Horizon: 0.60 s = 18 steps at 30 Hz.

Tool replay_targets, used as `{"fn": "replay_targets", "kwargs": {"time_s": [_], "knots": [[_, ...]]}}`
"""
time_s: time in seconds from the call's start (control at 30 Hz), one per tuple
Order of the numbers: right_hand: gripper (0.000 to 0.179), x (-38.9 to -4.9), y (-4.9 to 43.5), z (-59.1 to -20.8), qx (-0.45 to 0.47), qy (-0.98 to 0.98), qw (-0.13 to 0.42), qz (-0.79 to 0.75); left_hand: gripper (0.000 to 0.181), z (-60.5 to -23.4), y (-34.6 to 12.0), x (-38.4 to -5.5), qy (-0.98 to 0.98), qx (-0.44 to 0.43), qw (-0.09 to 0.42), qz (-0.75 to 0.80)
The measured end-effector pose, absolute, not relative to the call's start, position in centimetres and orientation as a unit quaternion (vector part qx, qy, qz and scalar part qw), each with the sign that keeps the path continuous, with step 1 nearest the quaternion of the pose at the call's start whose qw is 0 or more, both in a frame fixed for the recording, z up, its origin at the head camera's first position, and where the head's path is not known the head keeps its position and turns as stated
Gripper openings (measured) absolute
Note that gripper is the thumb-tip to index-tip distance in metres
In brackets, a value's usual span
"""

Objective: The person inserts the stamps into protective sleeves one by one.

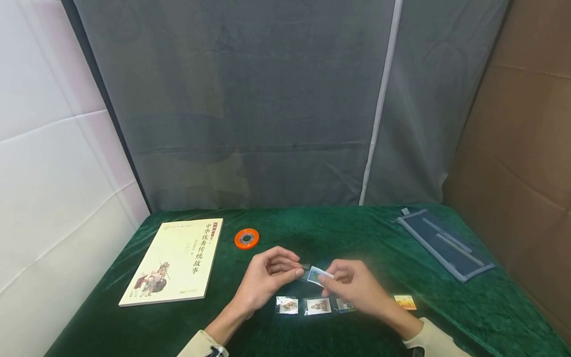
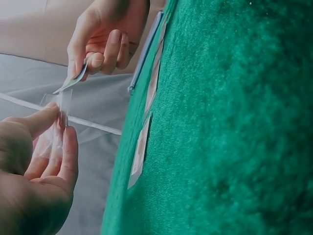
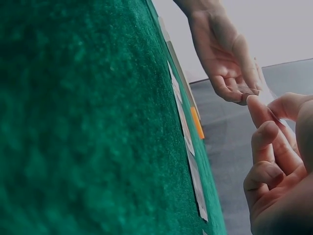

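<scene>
My left hand (image 1: 269, 276) pinches a small clear plastic sleeve (image 2: 62, 105) between thumb and fingers, raised over the green cloth. Between the thumb and forefinger of my right hand (image 1: 354, 285) is a blue stamp (image 1: 317, 275) with a white border. In the left wrist view the stamp's lower edge is right at the mouth of the sleeve. On the cloth below lie a sleeved stamp (image 1: 287, 305), a second sleeved stamp (image 1: 317, 306) and a third (image 1: 343, 305), partly hidden by my right hand. A yellow-orange stamp (image 1: 405, 302) lies right of my right wrist.
A cream-coloured book (image 1: 178, 263) lies at the left on the green cloth (image 1: 258, 337). Behind my left hand is an orange ring-shaped roll (image 1: 247, 239). A dark blue mesh zip pouch (image 1: 446, 245) lies at the right. Grey fabric (image 1: 250, 99) hangs behind the table.
</scene>
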State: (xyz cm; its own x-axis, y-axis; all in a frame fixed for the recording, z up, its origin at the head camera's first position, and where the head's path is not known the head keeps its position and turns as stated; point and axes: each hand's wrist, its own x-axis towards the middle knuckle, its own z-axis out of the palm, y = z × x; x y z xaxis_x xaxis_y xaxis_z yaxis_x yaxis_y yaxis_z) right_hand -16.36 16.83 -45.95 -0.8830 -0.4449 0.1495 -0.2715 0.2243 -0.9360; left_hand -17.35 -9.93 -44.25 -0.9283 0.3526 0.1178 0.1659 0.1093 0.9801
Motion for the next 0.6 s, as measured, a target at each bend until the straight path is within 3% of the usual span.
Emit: {"fn": "replay_targets", "kwargs": {"time_s": [0.6], "knots": [[0.019,-16.44,16.90,-46.21,-0.220,0.782,0.051,-0.581,0.028,-44.16,-9.96,-17.28,0.740,0.165,0.064,0.649]]}}
